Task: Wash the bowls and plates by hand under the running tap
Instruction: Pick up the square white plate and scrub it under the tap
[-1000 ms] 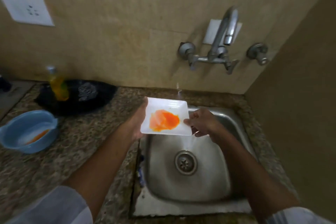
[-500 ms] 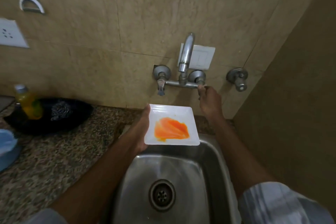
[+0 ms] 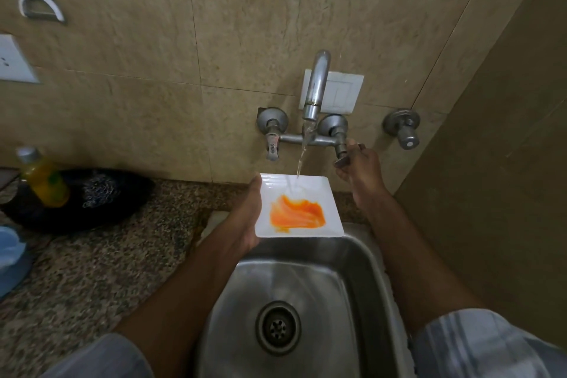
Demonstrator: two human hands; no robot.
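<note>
A square white plate [image 3: 329, 218] smeared with orange sauce is held level over the back of the steel sink [image 3: 362, 258]. My left hand [image 3: 245, 218] grips its left edge from below. Water runs from the tap spout [image 3: 317, 86] and lands on the plate's far part. My right hand [image 3: 360, 166] is closed on the tap's right handle [image 3: 341, 153], to the right of the plate and apart from it.
A granite counter [image 3: 107, 270] lies left of the sink. On it stand a black pan [image 3: 92, 202], a yellow bottle [image 3: 43, 178] and a blue bowl [image 3: 10, 258] at the left edge. A second wall valve [image 3: 403, 129] sits right of the tap. A wall rises close on the right.
My right hand left the plate's edge, reached up to the tap handle and gripped it. Water now flows onto the plate. The left hand keeps holding the plate.
</note>
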